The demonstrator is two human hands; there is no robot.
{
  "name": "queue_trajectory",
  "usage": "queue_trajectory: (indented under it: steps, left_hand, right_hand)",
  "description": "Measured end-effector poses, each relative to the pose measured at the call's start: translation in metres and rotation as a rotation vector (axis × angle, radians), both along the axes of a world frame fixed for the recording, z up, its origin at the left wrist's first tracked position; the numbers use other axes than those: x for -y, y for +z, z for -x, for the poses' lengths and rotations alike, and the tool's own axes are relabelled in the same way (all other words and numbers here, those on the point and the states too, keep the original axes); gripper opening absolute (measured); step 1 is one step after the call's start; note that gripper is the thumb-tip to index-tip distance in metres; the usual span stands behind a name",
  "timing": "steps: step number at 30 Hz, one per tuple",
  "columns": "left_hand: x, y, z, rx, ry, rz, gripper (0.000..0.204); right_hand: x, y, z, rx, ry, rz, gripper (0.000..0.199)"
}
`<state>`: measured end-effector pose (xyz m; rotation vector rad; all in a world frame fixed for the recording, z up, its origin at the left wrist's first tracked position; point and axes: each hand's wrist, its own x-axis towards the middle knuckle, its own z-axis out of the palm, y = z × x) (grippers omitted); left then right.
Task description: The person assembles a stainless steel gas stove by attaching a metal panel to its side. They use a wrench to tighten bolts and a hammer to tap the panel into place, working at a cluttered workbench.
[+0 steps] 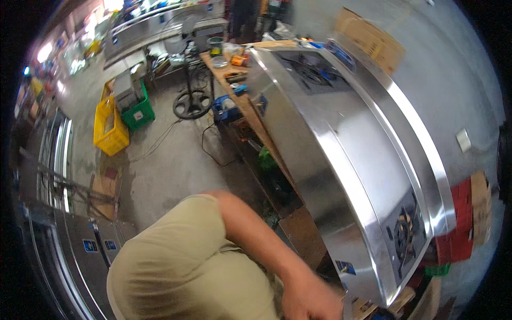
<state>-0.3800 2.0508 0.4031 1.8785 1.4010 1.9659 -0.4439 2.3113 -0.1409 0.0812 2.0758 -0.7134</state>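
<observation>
My left hand [312, 298] is at the lower edge, its forearm slanting down from a khaki sleeve [176, 234]. It is blurred by motion and its fingers are cut off, so what it touches or holds cannot be made out. Just right of it is the near end of a long stainless-steel counter unit [320, 154]. One dark recessed burner panel [314, 72] is set in the unit's far end and another burner panel [402, 234] in its near end. My right hand is out of view.
The unit rests on a wooden bench [250, 114] with tools at its far end. A yellow crate [109, 128], a green crate [140, 109] and a stand fan's round base [193, 104] stand on the floor. Metal cabinets [80, 234] are at left; red boxes [456, 224] lie at right.
</observation>
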Motion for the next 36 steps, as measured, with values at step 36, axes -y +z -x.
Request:
queue_trajectory:
  steps: [36]
  left_hand:
    - [0.575,-0.038,0.027,0.176,0.348,-0.233,0.039]
  right_hand:
    - [1.021,0.224,0.136,-0.797,0.542,0.576,0.042]
